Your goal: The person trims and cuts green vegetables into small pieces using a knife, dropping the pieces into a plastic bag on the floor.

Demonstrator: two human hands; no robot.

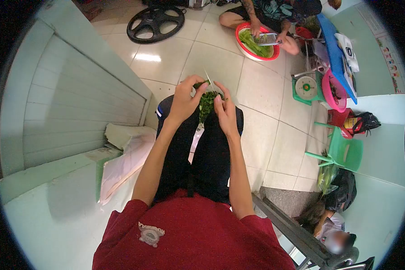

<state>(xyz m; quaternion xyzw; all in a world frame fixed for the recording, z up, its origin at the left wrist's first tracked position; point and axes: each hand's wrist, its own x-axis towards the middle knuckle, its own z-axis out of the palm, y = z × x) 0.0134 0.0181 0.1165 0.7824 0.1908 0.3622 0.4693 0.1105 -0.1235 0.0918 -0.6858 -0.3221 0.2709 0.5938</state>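
My left hand [186, 98] is closed, pinching a small green vegetable piece [201, 84] between thumb and fingers. Closed around a thin knife [209, 80], my right hand [226, 110] faces it from the other side; the blade points up and away, and the handle is mostly hidden by the fingers. Below both hands, a heap of cut dark green leaves [206, 106] lies between my knees. What holds the heap is mostly covered, though a pale rim shows behind it.
Across the tiled floor, another person's hands [255, 30] work with a grater [266, 39] over a red-rimmed basin [238, 41] of green vegetables. A black steering wheel [155, 32], a green scale [306, 87], a pink basin [327, 92] and a green chair [348, 149] stand around. A door [76, 90] is at left.
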